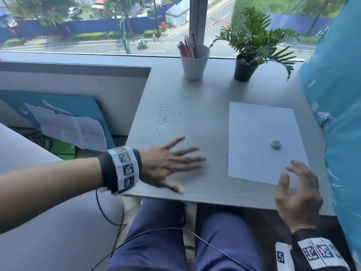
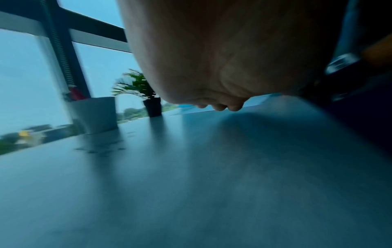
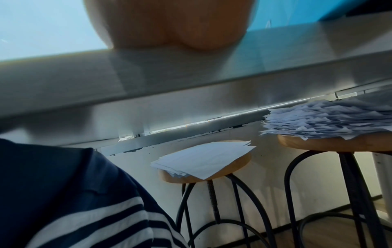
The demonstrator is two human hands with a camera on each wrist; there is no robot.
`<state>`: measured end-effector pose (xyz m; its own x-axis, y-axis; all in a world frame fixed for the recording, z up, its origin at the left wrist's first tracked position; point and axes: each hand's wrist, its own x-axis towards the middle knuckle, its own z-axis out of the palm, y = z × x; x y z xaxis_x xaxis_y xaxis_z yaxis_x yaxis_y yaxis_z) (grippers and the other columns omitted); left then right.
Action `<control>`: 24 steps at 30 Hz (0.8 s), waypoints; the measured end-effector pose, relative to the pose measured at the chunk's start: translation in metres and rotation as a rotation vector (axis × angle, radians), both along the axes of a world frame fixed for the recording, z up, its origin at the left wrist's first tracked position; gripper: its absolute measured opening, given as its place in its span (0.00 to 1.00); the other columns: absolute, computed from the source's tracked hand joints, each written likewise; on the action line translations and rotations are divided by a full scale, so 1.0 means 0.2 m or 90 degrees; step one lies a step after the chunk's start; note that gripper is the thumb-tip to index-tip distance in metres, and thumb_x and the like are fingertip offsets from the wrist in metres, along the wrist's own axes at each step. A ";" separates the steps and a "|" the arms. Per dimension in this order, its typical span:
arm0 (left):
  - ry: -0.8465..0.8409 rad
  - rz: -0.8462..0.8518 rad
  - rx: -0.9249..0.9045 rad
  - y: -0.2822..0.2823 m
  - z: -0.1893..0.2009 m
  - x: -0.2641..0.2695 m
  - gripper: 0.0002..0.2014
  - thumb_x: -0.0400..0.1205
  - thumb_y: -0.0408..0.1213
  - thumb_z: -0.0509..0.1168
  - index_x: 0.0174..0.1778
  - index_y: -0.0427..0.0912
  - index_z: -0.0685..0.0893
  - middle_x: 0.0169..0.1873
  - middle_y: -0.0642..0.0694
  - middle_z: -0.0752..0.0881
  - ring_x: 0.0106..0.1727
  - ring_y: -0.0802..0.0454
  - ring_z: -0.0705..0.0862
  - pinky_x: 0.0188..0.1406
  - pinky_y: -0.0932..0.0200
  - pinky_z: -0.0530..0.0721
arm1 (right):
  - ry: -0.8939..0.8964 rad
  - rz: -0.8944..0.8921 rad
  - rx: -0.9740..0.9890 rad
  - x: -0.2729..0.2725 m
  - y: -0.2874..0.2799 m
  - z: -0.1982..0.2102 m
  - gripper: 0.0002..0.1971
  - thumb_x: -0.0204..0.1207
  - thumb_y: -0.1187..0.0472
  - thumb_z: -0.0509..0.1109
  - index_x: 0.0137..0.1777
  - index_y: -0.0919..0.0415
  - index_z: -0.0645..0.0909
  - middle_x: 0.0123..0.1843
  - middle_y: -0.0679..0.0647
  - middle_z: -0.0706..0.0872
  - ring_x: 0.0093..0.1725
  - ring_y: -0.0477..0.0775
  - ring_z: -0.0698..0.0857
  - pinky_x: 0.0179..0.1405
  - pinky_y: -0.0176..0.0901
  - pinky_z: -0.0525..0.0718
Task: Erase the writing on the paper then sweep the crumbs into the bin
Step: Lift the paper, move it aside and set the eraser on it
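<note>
With the paper (image 1: 261, 141) looking blank under the eraser (image 1: 276, 144), crumbs (image 1: 163, 120) are still lying on the desk (image 1: 195, 106) beyond the flat, spread left hand (image 1: 168, 163), while the right hand (image 1: 298, 196) is hovering empty, loosely curled

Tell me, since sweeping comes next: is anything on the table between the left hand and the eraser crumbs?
Nothing visible. The left hand lies flat on the table, and only bare surface separates its fingers from the crumbs beyond them.

Far outside the window, a small red sign (image 1: 163, 26) by the road shows a yellow M. The printing on the loose sheets (image 1: 91, 133) at the left is too blurry to read.
</note>
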<state>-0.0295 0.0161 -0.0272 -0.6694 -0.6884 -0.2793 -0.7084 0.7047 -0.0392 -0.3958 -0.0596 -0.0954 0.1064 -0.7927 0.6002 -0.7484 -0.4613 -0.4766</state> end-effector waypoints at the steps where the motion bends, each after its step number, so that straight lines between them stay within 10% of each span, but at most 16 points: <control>1: 0.026 -0.045 0.001 0.06 -0.02 -0.06 0.43 0.82 0.69 0.45 0.89 0.48 0.46 0.88 0.52 0.45 0.88 0.48 0.38 0.82 0.34 0.31 | 0.001 -0.006 -0.045 -0.01 0.01 -0.01 0.10 0.81 0.64 0.63 0.48 0.71 0.82 0.49 0.67 0.86 0.51 0.69 0.83 0.55 0.60 0.81; 5: 0.042 0.013 0.047 0.09 -0.07 -0.04 0.40 0.83 0.68 0.43 0.89 0.53 0.43 0.88 0.56 0.43 0.87 0.49 0.36 0.81 0.34 0.29 | 0.030 0.003 -0.035 -0.01 0.05 0.00 0.20 0.80 0.61 0.65 0.26 0.66 0.75 0.24 0.60 0.75 0.24 0.60 0.73 0.27 0.51 0.73; 11: -0.105 0.329 0.042 -0.13 0.02 0.26 0.44 0.78 0.73 0.29 0.86 0.51 0.31 0.86 0.51 0.34 0.85 0.49 0.28 0.80 0.35 0.27 | 0.102 0.065 0.021 -0.03 0.08 0.03 0.24 0.80 0.53 0.63 0.22 0.60 0.70 0.22 0.54 0.69 0.23 0.58 0.69 0.26 0.51 0.69; 18: 0.035 0.063 0.098 0.10 -0.03 -0.17 0.46 0.77 0.74 0.34 0.88 0.51 0.39 0.87 0.54 0.38 0.86 0.50 0.30 0.79 0.36 0.23 | 0.090 0.030 0.046 -0.01 0.09 0.03 0.23 0.78 0.54 0.65 0.22 0.59 0.69 0.22 0.55 0.70 0.23 0.59 0.70 0.25 0.50 0.71; 24: -0.025 0.240 0.081 -0.14 -0.07 0.06 0.43 0.80 0.73 0.35 0.86 0.54 0.32 0.86 0.55 0.34 0.85 0.47 0.30 0.78 0.33 0.25 | 0.099 0.004 0.048 0.01 0.10 0.04 0.23 0.79 0.54 0.64 0.22 0.58 0.68 0.22 0.54 0.67 0.23 0.59 0.69 0.24 0.49 0.71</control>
<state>-0.0173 -0.0126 -0.0418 -0.3633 -0.8421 -0.3986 -0.9180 0.3965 -0.0008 -0.3934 -0.0406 -0.0865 0.1988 -0.8337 0.5152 -0.8131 -0.4338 -0.3881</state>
